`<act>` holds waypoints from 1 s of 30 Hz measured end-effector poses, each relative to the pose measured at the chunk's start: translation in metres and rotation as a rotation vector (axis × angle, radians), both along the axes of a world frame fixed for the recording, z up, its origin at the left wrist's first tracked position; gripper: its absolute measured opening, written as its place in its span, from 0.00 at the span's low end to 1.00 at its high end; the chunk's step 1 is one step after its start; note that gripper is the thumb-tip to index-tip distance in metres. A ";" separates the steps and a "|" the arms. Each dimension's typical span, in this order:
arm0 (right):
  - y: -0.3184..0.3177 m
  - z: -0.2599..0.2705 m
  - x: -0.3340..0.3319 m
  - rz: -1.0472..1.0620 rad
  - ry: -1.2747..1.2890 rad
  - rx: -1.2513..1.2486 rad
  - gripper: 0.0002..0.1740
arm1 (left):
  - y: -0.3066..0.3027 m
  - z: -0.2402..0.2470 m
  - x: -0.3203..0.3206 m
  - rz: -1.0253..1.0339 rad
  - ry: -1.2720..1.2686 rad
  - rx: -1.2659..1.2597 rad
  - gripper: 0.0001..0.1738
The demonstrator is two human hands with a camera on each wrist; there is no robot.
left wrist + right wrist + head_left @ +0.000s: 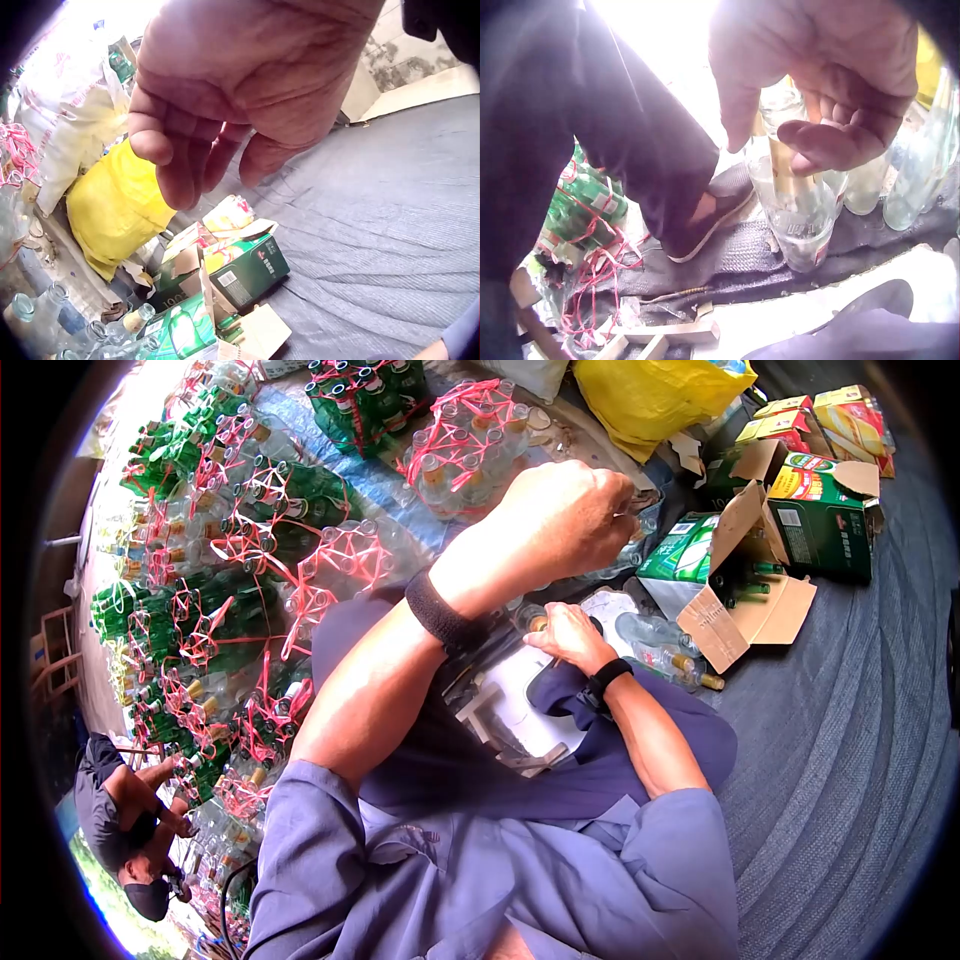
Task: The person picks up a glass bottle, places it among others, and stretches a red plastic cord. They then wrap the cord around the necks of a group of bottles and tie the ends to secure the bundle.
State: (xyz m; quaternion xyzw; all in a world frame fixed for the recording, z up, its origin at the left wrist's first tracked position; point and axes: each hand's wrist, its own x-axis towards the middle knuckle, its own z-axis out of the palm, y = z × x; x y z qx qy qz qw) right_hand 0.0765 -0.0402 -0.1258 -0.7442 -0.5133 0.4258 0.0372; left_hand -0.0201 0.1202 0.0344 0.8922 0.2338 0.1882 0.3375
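Observation:
In the head view my left hand (575, 515) is raised over the work area, palm down. The left wrist view shows its fingers loosely bent with nothing between them. My right hand (570, 635) is lower, in front of my lap. Its thumb and fingers curl round the neck of a clear glass bottle (799, 217) with a gold neck label, standing upright in the right wrist view. More clear bottles (866, 187) stand behind it. Beside my right knee lie clear bottles (660, 657) with gold necks. A white board (520, 705) lies between my legs.
Bundles of green and clear bottles tied with pink strips (330, 570) fill the left side. Open green cartons (815, 515) stand at right on dark matting (840, 710), one holding green bottles. Behind is a yellow sack (650, 405). Another person (125, 810) bends at far left.

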 end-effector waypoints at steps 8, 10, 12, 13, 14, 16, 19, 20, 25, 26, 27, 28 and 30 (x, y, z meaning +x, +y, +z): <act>-0.003 -0.006 0.003 0.113 0.011 0.012 0.24 | 0.001 -0.001 0.000 -0.006 0.026 0.011 0.13; -0.006 -0.005 0.003 0.142 0.001 -0.012 0.24 | 0.000 0.001 0.000 -0.007 0.032 0.010 0.13; -0.010 -0.004 0.007 0.224 -0.010 0.065 0.24 | 0.000 0.000 0.000 -0.007 0.036 0.009 0.13; -0.009 -0.004 0.008 0.224 -0.010 0.064 0.24 | 0.000 0.000 0.000 -0.006 0.039 0.008 0.13; -0.006 -0.003 0.009 0.213 -0.019 0.017 0.22 | 0.000 0.000 0.001 -0.006 0.039 0.008 0.13; -0.005 -0.003 0.009 0.202 -0.029 -0.030 0.21 | -0.001 0.000 0.001 -0.006 0.020 0.000 0.13; -0.007 -0.006 0.006 0.138 0.031 -0.054 0.14 | -0.002 0.002 0.001 -0.010 0.031 0.001 0.13; -0.009 -0.009 0.003 0.157 0.001 -0.024 0.10 | -0.002 0.002 0.001 -0.011 0.031 0.001 0.13; -0.007 0.000 -0.003 0.262 -0.061 0.118 0.07 | 0.000 0.003 0.000 -0.016 0.041 0.020 0.13; -0.005 0.004 -0.004 0.265 -0.071 0.114 0.07 | 0.000 0.004 0.000 -0.016 0.042 0.019 0.13; -0.003 0.006 -0.005 0.268 -0.081 0.110 0.07 | 0.000 0.004 0.000 -0.021 0.043 0.013 0.13; -0.004 0.003 -0.006 0.269 -0.080 0.109 0.07 | -0.001 0.004 0.000 -0.027 0.045 0.006 0.13; -0.008 -0.008 -0.007 0.222 -0.050 0.327 0.09 | -0.001 0.003 0.000 -0.027 0.047 0.006 0.14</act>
